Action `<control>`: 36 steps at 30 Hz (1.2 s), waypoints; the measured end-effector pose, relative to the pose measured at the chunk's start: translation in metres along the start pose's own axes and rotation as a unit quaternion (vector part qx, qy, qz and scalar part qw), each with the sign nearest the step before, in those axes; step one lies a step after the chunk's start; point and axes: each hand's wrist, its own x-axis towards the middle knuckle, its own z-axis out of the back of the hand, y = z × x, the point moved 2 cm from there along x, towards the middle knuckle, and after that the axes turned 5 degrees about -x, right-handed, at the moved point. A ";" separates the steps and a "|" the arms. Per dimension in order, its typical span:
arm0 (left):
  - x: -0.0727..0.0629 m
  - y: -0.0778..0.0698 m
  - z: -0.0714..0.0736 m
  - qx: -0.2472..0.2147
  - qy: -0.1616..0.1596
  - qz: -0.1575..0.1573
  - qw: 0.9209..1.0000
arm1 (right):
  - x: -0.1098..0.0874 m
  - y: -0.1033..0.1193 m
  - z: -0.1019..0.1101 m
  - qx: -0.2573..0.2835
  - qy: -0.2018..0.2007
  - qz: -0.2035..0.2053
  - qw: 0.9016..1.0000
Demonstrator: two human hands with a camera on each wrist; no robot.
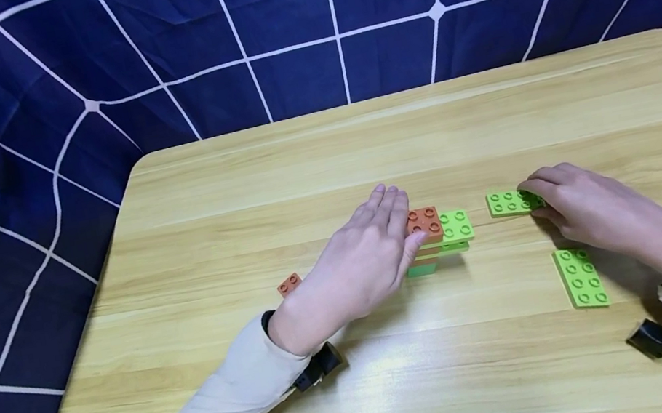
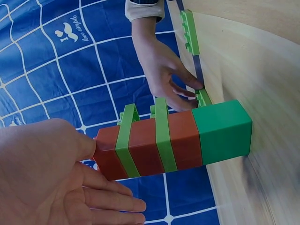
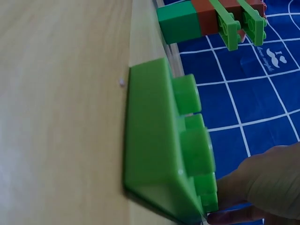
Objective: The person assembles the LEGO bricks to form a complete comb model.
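A small red-brown studded plastic brick lay on the pale wood-grain surface, prob. out of the way. My L hand, fingers straight, flanked the tower of red-brown, light-green + dark-green plastic bricks, prob. steadying it b/c its plates overhung R; contact unclear. Next, my R hand pinched a flat light-green rectangular plastic plate, prob. at its nearest end. A matching plate lay nr. me, w/in reach.

Indoor workspace, blue drape, wooden table

Upright tower, 2 lime bricks.
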 end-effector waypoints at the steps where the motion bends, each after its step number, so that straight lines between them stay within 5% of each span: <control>1: 0.000 0.000 0.000 -0.001 0.001 0.001 1.000 | 0.000 0.001 0.000 0.000 0.003 -0.003 1.000; 14: 0.000 -0.001 0.001 0.007 -0.015 -0.008 1.000 | 0.003 0.007 0.009 0.005 0.015 -0.044 0.999; 36: 0.000 -0.001 -0.001 -0.022 -0.008 0.000 1.000 | 0.019 0.041 0.048 0.028 -0.097 0.010 0.995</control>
